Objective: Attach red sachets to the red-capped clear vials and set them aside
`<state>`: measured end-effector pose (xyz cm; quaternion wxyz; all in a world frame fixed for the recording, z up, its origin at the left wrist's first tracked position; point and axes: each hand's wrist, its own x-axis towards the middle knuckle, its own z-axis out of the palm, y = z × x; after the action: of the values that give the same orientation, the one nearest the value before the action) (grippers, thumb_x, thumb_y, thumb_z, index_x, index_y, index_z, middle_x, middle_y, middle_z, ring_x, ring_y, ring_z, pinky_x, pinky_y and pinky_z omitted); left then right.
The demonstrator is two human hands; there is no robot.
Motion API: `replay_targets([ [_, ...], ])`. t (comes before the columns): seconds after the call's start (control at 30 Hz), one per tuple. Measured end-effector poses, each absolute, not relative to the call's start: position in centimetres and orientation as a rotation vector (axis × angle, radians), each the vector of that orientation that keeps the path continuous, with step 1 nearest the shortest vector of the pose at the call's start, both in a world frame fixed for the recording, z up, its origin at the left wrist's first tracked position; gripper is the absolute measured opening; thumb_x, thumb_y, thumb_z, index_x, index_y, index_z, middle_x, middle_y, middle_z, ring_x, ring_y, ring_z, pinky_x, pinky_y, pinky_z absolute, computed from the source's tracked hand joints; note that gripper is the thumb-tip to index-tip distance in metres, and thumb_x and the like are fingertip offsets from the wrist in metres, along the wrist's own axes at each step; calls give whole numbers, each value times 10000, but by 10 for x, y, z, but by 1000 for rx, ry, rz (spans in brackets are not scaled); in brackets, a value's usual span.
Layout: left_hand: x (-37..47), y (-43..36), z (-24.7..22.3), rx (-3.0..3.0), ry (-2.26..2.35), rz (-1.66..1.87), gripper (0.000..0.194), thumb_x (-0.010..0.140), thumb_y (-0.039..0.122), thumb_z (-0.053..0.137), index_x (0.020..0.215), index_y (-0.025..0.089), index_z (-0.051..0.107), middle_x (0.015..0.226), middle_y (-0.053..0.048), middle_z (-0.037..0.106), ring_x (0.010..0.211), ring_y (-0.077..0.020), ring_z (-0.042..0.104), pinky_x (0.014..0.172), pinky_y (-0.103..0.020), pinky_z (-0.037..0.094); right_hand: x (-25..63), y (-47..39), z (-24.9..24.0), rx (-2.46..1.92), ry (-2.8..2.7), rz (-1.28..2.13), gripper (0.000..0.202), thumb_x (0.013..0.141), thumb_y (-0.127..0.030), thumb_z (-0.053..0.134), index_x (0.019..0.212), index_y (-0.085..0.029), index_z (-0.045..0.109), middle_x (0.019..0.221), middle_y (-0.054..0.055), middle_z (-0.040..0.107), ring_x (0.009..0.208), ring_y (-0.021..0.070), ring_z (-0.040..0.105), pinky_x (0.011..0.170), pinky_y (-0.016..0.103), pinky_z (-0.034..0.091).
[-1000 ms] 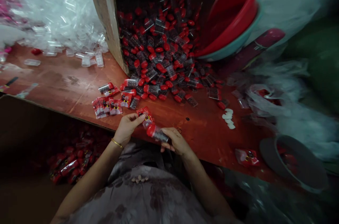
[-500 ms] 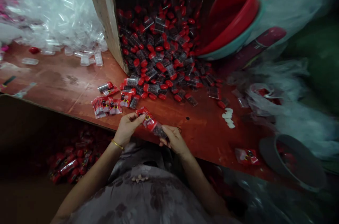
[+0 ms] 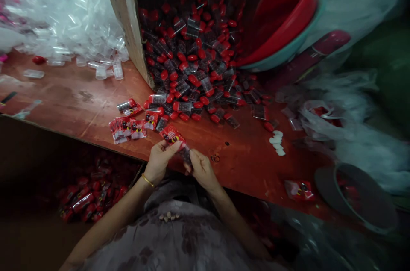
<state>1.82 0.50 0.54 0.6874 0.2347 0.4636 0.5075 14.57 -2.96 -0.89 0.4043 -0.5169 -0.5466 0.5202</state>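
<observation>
Near the table's front edge, my left hand (image 3: 159, 160) pinches a red printed plastic packet (image 3: 171, 133) between thumb and fingers. My right hand (image 3: 202, 169) grips a clear tube with dark contents (image 3: 185, 154), whose upper end meets the packet's lower edge. Whether the tube sits inside the packet or against it, I cannot tell. To the left lie a fanned stack of flat red packets (image 3: 119, 130) and a single filled tube (image 3: 126, 105). Beyond my hands spreads a large heap of red-capped tubes (image 3: 192, 78), spilling from a cardboard box (image 3: 123, 19) on its side.
Clear empty tubes (image 3: 77, 27) are piled at back left. A red basin (image 3: 288, 14) leans in a teal one beside the box. White discs (image 3: 276, 142), a red packet (image 3: 299, 190) and a grey tub (image 3: 355, 196) are at right. Finished-looking red packs (image 3: 86, 196) lie below the table.
Both hands have come closer together, the left moving slightly right and the right moving left. The packet now overlaps more of the tube, and the pair has turned steeper.
</observation>
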Motion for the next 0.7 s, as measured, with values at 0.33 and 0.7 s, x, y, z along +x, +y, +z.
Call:
replay_targets([
  [0.33,24,-3,3,611,896,934,462,637,481,702,934,128,675,647,-44,685,413,-119,544,393,-235,425,132,-31,-13,-1312,-1201,1314,413,900,-516,258,642,-226,396,503,-53,383,420,101,410,427,224,364],
  [0.7,26,5,12,678,915,917,389,600,400,749,876,133,688,614,-21,672,474,-124,581,478,-235,463,131,-32,-19,-1405,-1382,1055,307,910,-401,283,739,-226,468,600,4,488,529,148,469,501,265,396],
])
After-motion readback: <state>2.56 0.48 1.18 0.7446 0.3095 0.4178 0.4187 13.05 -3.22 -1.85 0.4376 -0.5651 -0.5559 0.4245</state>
